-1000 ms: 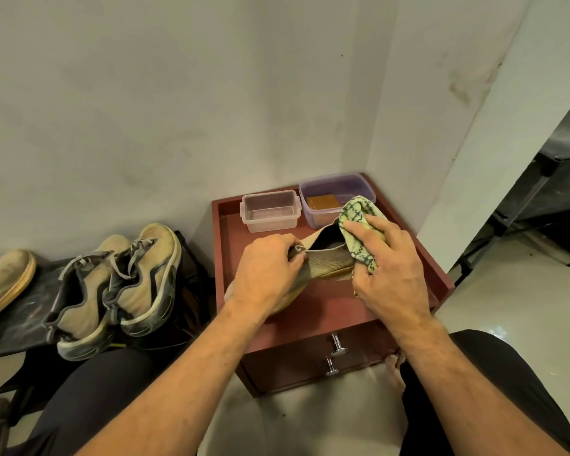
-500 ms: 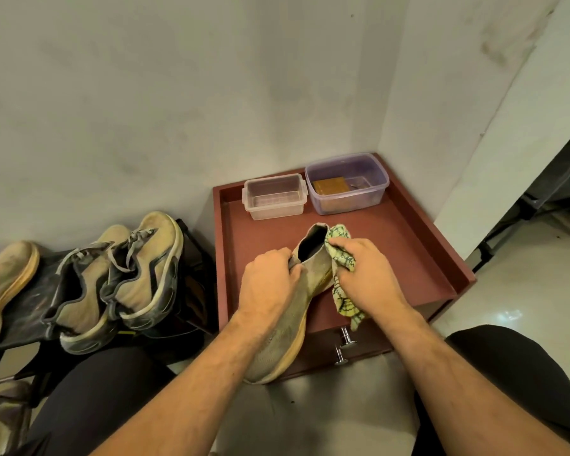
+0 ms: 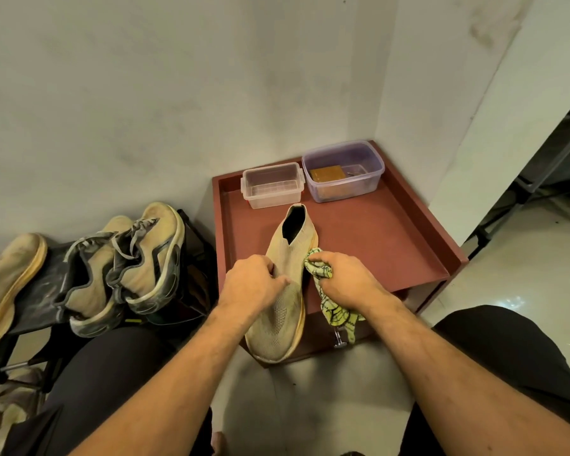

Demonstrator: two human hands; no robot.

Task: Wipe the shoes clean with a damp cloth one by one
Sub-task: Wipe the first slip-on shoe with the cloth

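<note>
Beige shoe [image 3: 285, 291] is lying on the red table [image 3: 375, 245], toe overhanging; left hand [image 3: 254, 284] is gripping it, right hand [image 3: 343, 278] is clutching the green cloth [image 3: 334, 311]. Behind, a clear container [image 3: 272, 185] is sitting beside a purple container [image 3: 343, 171] holding a brown block [image 3: 326, 174].

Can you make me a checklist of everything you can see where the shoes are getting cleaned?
Surface: red cabinet top with a raised rim, in a wall corner.
Job's things: beige knit shoe lying on it, toe hanging past the front edge; green patterned cloth against its right side.
Clutter: clear empty tub; purple tub with a brown block inside.
Hands: left hand gripping the shoe; right hand clutching the cloth.
Cables: nothing seen.
Surroundings: more dirty shoes on a dark rack at left; shiny floor; a dark metal frame at right.
</note>
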